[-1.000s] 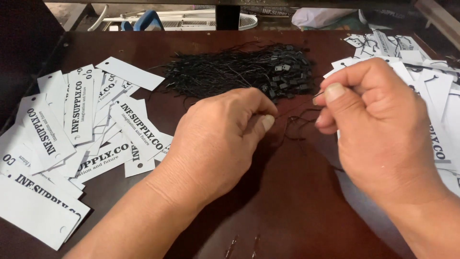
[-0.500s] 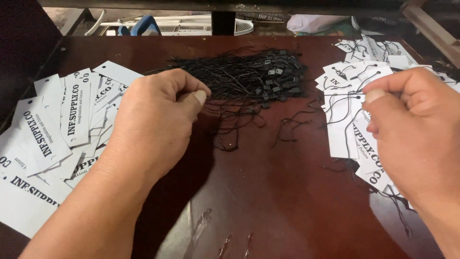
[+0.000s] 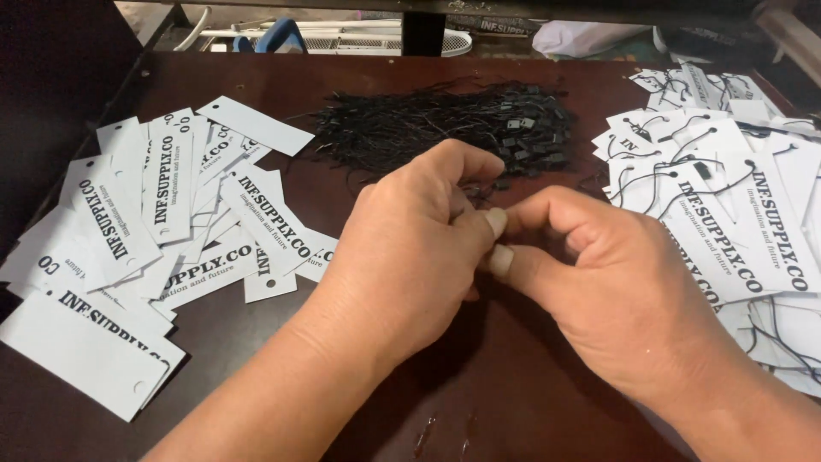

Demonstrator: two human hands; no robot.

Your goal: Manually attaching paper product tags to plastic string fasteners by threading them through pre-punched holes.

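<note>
On the dark brown wooden bench [image 3: 282,81], plain white card tags [image 3: 162,222] lie left, strung white tags [image 3: 727,197] right. Both hands, left [image 3: 410,248] and right [image 3: 616,291], pinch together below the black string-loop heap [image 3: 445,128]; whatever they grip is hidden.

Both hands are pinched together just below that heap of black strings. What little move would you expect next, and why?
Probably the hands draw one string free of the black string pile and the left hand reaches for a white tag. The fingertips of the left and right hand meet at the pile's near edge; unstrung tags lie to the left, and strung tags to the right.
</note>
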